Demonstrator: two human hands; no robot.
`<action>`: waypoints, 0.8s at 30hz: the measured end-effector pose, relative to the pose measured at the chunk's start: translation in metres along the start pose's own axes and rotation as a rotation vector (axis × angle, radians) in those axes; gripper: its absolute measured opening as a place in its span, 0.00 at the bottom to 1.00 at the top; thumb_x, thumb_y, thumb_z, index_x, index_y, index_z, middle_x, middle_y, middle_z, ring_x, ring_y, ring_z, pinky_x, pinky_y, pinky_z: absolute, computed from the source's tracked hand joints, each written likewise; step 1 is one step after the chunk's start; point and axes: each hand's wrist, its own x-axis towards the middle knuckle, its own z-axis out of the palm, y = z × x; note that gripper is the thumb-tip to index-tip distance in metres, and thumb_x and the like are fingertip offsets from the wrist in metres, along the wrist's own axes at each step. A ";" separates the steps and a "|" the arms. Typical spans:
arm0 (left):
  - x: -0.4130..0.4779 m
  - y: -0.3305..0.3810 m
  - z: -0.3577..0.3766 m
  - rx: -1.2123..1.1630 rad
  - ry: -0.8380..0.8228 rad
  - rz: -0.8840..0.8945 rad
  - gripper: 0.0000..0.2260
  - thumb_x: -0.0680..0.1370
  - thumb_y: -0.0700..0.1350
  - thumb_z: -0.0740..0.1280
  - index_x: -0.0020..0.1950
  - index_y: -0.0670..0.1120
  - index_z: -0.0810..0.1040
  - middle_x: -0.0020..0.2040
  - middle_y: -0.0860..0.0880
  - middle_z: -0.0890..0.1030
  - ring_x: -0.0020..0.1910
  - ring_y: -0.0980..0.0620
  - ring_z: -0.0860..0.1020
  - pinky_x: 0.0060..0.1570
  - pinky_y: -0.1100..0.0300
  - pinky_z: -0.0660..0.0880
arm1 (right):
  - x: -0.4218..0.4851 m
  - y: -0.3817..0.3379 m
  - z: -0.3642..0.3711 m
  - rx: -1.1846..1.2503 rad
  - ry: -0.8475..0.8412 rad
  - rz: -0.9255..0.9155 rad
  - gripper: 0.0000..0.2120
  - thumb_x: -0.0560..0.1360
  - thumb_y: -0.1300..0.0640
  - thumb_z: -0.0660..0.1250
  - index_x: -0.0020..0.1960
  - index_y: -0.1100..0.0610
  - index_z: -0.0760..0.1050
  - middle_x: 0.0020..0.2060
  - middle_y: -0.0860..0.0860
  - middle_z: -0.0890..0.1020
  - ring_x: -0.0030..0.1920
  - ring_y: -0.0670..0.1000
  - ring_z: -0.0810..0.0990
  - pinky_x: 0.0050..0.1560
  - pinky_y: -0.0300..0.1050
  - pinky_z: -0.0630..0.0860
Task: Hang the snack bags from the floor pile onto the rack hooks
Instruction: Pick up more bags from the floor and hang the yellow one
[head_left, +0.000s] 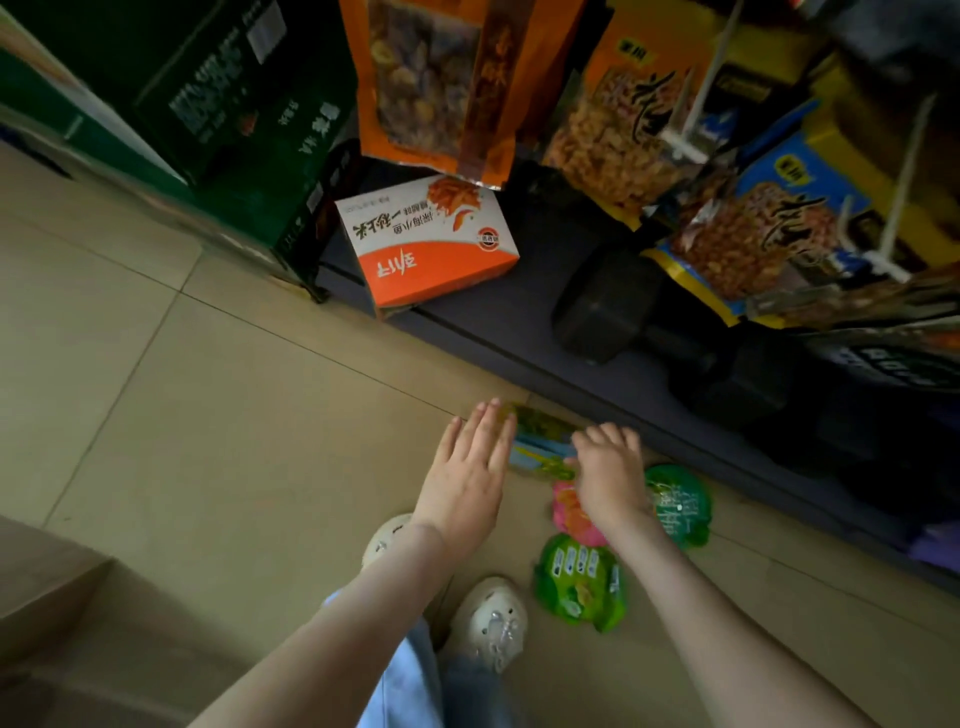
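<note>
Several small snack bags lie on the tiled floor by the rack's base: a yellow-green and blue bag (540, 441), a pink bag (569, 512), a green bag (579, 582) nearest my feet and a dark green bag (680, 504). My left hand (470, 475) hovers flat with straight fingers just left of the yellow-green bag. My right hand (608, 470) reaches down with curled fingers onto that bag's right edge; the grip itself is hidden. Above hang large bags on white rack hooks (685, 140): an orange bag (441, 83), a peanut bag (623, 119) and a blue bag (769, 228).
An orange-and-white box (431, 239) sits on the rack's dark base shelf (519, 322). Dark green cartons (234, 119) stand at the left. Black blocks (608, 306) rest on the shelf. A cardboard box (57, 613) is at lower left. My shoes (488, 623) stand beside the pile.
</note>
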 end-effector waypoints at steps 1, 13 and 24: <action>-0.003 0.003 -0.010 0.006 0.016 0.008 0.32 0.64 0.43 0.70 0.67 0.39 0.72 0.66 0.38 0.73 0.65 0.41 0.73 0.61 0.45 0.71 | -0.009 -0.004 -0.009 0.017 -0.039 -0.011 0.14 0.54 0.63 0.80 0.36 0.57 0.79 0.31 0.51 0.78 0.37 0.56 0.78 0.44 0.47 0.67; -0.027 0.012 -0.113 0.014 0.053 -0.002 0.31 0.62 0.44 0.77 0.63 0.40 0.76 0.57 0.43 0.81 0.56 0.45 0.80 0.56 0.49 0.75 | -0.056 -0.036 -0.146 0.229 -0.258 0.111 0.03 0.78 0.63 0.58 0.49 0.60 0.71 0.52 0.55 0.73 0.53 0.58 0.78 0.44 0.51 0.71; -0.067 0.059 -0.331 -0.383 0.036 -0.132 0.18 0.76 0.49 0.68 0.62 0.41 0.72 0.57 0.42 0.72 0.57 0.42 0.71 0.52 0.55 0.67 | -0.130 -0.056 -0.367 0.414 -0.054 0.060 0.08 0.77 0.58 0.64 0.45 0.62 0.69 0.47 0.57 0.71 0.47 0.63 0.76 0.43 0.53 0.67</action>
